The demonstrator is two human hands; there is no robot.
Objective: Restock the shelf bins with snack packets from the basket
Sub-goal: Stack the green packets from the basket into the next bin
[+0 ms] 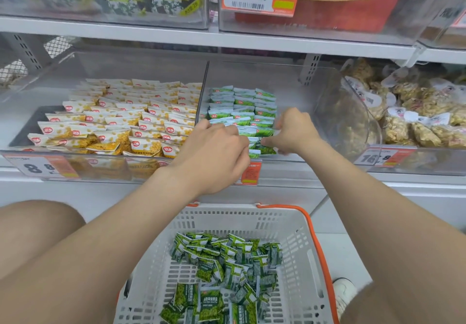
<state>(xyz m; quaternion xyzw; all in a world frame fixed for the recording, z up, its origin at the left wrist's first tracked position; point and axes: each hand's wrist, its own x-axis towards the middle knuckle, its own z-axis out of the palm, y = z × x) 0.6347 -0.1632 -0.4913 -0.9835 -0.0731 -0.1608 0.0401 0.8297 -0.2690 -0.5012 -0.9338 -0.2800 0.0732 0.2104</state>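
Both hands are down in the middle clear bin (290,81) on the lower shelf, right at the front end of the green snack packets (249,111). The packets are small pillow-shaped sachets. They're green with a pale band along one edge and a little red oval logo, and they're lined up in about three tidy overlapping rows running front to back. The left hand (216,152) is palm down with its fingers bent over the front rows. The fingertips are hidden, so I can't tell if it's actually gripping a packet or just resting on them. The right hand (293,132) is just beside it, fingers curled in and thumb pointing left against a darker green packet at the very front. It's a bit blurry, so I can't tell if that's a pinch either. More of the same snack sits below in the white slotted basket (297,222) with the orange handle (320,248). This loose heap of packets (227,268) lies every which way, with crimped ends and white label panels showing. The bin to the left holds yellow-and-white packets (126,121) in rows, and the one to the right has clear bags of pale brown snacks (416,121). Orange price tags (252,172) hang along the bin fronts, and a white shoe (344,291) pokes out beside the basket.
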